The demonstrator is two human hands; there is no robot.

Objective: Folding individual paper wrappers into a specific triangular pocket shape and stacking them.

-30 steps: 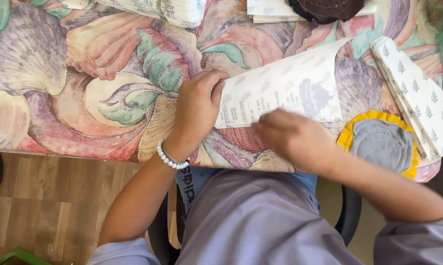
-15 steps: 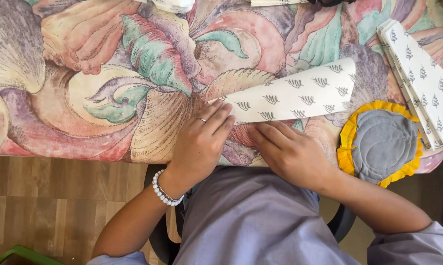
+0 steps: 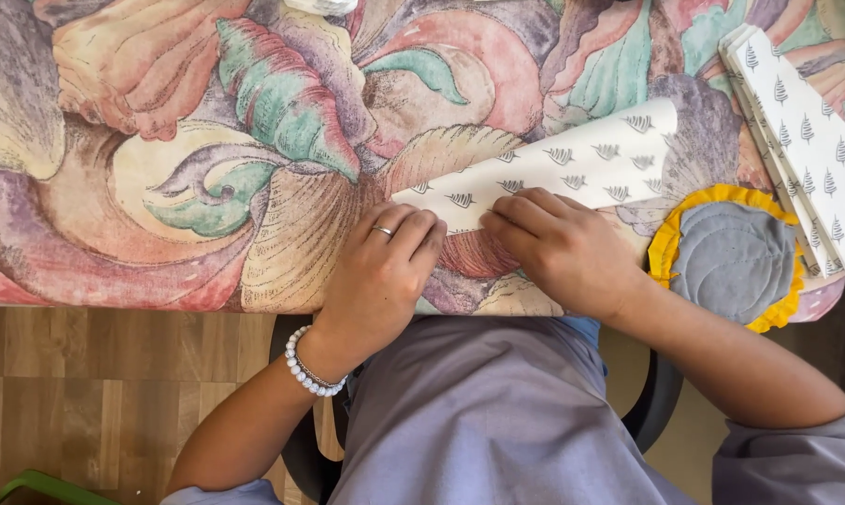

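A white paper napkin [image 3: 572,159] printed with small grey leaf shapes lies folded into a long band on the table's colourful shell-patterned cloth [image 3: 207,187]. My left hand [image 3: 380,276], with a ring and a white bead bracelet, presses its fingertips on the band's lower left end. My right hand [image 3: 558,248] pinches and presses the band's lower edge just to the right. The hands nearly touch each other.
A round grey quilted mat with a yellow frilled rim [image 3: 731,257] lies at the table's front right. Behind it rests a stack of folded white napkins with a tree print [image 3: 810,140]. Wooden floor [image 3: 114,374] shows below the table's front edge.
The napkin has gone from a wide sheet to a narrower folded band. Both hands have come together at its lower left end, and the view has shifted closer.
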